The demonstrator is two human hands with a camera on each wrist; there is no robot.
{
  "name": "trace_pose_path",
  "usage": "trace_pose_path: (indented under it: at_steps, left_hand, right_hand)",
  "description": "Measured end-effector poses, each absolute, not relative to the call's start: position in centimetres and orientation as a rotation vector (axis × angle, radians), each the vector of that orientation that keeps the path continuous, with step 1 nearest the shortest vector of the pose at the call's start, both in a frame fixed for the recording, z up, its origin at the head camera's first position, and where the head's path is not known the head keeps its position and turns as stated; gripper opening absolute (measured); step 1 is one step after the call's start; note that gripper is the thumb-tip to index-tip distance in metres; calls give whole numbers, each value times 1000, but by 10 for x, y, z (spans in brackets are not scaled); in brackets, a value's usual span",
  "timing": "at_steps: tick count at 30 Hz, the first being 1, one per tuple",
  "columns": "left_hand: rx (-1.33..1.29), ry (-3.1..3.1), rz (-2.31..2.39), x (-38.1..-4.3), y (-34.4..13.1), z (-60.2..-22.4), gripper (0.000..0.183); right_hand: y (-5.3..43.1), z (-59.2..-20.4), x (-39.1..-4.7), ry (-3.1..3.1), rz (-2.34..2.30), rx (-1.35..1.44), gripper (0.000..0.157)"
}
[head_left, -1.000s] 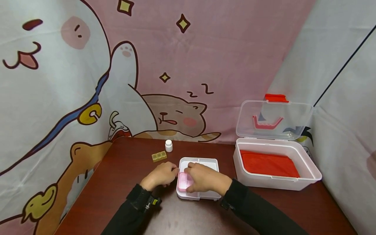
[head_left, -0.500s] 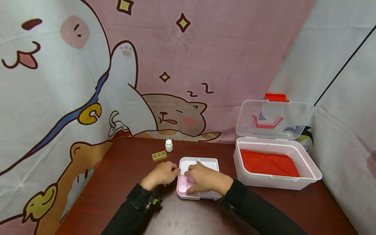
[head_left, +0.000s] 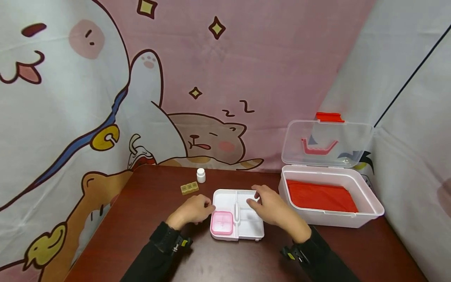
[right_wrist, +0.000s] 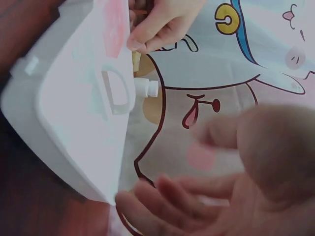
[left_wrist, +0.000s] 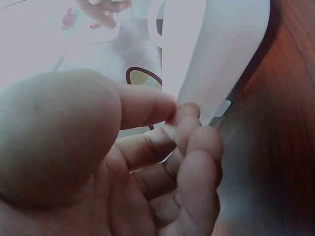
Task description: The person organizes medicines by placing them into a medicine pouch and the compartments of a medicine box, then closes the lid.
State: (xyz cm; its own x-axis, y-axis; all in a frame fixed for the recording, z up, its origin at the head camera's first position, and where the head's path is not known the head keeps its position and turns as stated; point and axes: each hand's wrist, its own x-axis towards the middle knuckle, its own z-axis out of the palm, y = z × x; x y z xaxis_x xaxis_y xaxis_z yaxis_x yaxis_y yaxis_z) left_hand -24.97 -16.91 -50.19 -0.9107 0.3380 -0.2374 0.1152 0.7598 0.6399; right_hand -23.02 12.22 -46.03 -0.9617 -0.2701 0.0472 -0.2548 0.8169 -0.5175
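Observation:
A white divided box (head_left: 251,229) with a handle (head_left: 237,212) along its middle lies open on the table. A small pink square case (head_left: 222,223) sits in its front left compartment. At the box's left edge is my left hand (head_left: 192,211); in the left wrist view its thumb and curled forefinger (left_wrist: 189,110) pinch the rim. My right hand (head_left: 275,207) hovers over the box's right side with fingers spread and nothing held. In the right wrist view the right hand (right_wrist: 231,182) is blurred, beside the box's corner.
Behind the white box stand a small white bottle (head_left: 201,175) and a yellowish compartment case (head_left: 189,188). To the right is a larger white bin (head_left: 327,217) with its clear lid (head_left: 296,141) raised and red cloth (head_left: 320,196) inside. A printed cloth backs the table.
My right hand has moved away from the pink case, to the right, with its fingers opening. The pink case has come nearer to me and now rests in the front left compartment. My left hand stays put.

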Motion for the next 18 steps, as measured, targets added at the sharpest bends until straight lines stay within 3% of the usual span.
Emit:
trace_pose_path:
  at_steps: [5,11,18]
  left_hand:
    - [334,2628,907,-248,-171,-499,30]
    - [310,2635,895,-248,-174,-499,27]
    - [306,2639,892,-248,-175,-497,27]
  right_hand:
    - [130,-471,-226,3021,-911,-219,31]
    - [136,-487,-226,2812,-1033,-92,42]
    - [141,-505,-232,2577,-1156,-40,44]
